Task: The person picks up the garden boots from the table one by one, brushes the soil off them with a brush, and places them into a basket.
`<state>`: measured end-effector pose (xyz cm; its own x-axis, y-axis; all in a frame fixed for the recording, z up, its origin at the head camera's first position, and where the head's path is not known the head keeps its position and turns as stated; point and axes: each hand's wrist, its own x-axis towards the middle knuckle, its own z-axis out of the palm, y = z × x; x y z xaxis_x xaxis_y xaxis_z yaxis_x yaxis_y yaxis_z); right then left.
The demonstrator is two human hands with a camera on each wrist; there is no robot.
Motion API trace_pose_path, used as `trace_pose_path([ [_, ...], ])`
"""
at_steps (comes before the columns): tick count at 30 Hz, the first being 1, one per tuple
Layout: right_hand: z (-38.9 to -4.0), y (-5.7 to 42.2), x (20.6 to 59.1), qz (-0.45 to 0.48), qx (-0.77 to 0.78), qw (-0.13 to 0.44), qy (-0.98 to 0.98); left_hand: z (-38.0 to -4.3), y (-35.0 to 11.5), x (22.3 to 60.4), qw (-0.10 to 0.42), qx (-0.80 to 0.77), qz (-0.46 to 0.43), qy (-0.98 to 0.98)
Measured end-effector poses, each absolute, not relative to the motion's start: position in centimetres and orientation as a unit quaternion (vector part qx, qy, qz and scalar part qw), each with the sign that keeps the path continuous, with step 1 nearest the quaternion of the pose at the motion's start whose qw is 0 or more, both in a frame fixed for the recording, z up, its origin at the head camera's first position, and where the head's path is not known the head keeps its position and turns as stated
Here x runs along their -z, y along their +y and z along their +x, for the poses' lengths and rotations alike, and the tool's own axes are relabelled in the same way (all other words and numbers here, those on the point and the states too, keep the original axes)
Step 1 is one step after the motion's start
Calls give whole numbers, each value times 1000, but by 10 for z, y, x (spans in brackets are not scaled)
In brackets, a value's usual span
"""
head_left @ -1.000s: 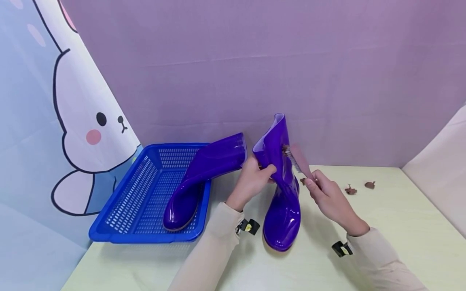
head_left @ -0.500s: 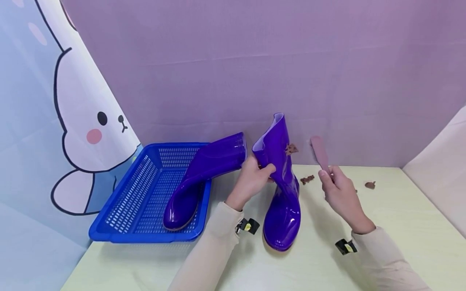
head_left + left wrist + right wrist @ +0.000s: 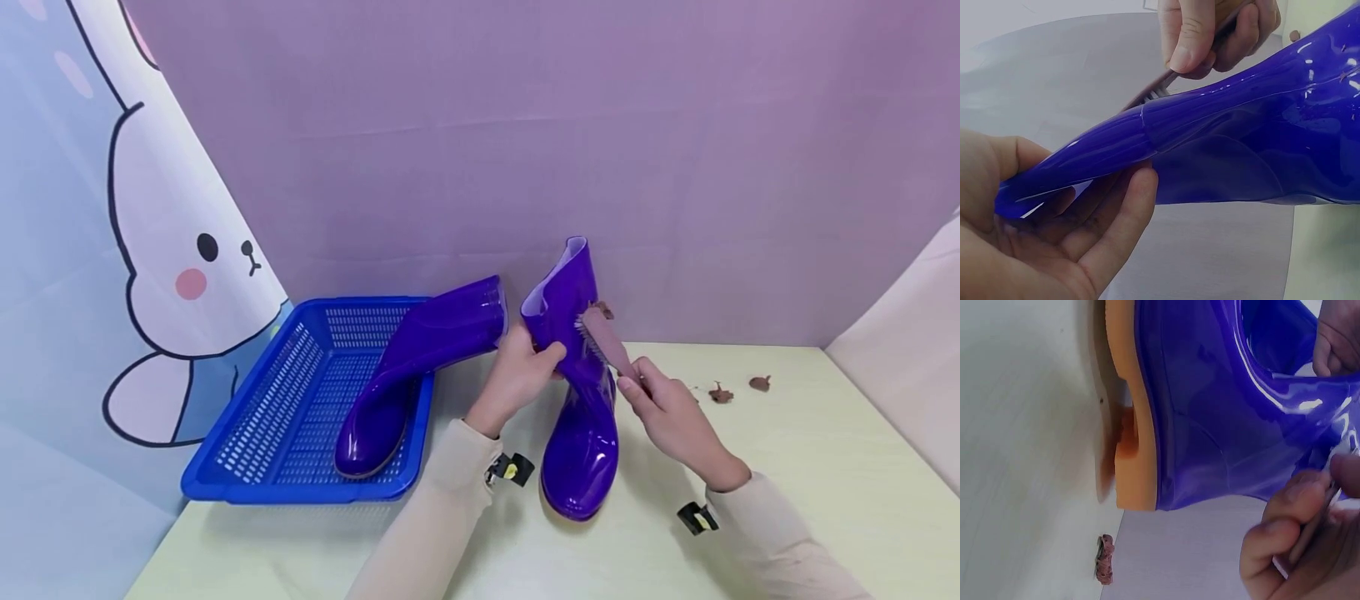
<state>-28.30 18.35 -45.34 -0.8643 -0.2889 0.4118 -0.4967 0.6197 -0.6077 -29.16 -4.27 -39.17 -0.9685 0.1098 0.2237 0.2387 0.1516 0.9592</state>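
Note:
A shiny purple rubber boot (image 3: 581, 458) stands upright on the table. My left hand (image 3: 517, 375) grips its shaft near the top opening, thumb on the outer side. With my right hand (image 3: 671, 417) I hold a pink brush (image 3: 609, 343) by its handle, its bristles against the right side of the shaft. A brown clump (image 3: 603, 311) shows just beyond the brush head. In the left wrist view the bristles (image 3: 1157, 94) meet the boot's surface. The right wrist view shows the boot's orange sole (image 3: 1138, 478) on the table.
At the left is a blue plastic basket (image 3: 300, 492) with a second purple boot (image 3: 375, 425) leaning over its right side. Brown bits (image 3: 721, 393) lie on the table at the right, and another brown piece (image 3: 1104, 559) lies behind the boot's heel. A purple cloth wall (image 3: 480, 167) closes the back.
The brush lifted off the shaft to the right, then came back against it. The brown clump has shifted slightly right on the shaft. My left hand and the boot have stayed put.

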Motion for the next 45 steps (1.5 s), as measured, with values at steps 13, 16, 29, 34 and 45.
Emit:
trace_pose_path([
  [13,-287,196,447,95,-388,182,-899,-290,-43,390,40,645,-102,-756],
  [16,-288,199,446,101,-410,173,-890,-290,-44,391,37,644,-97,-758],
  [29,-283,199,439,217,-436,134,-863,-291,-43,390,44,642,-97,-760],
  [34,-284,195,444,258,-408,122,-867,-291,-44,389,50,640,-99,-760],
  [45,-286,197,445,159,-382,124,-902,-292,-44,389,47,638,-90,-763],
])
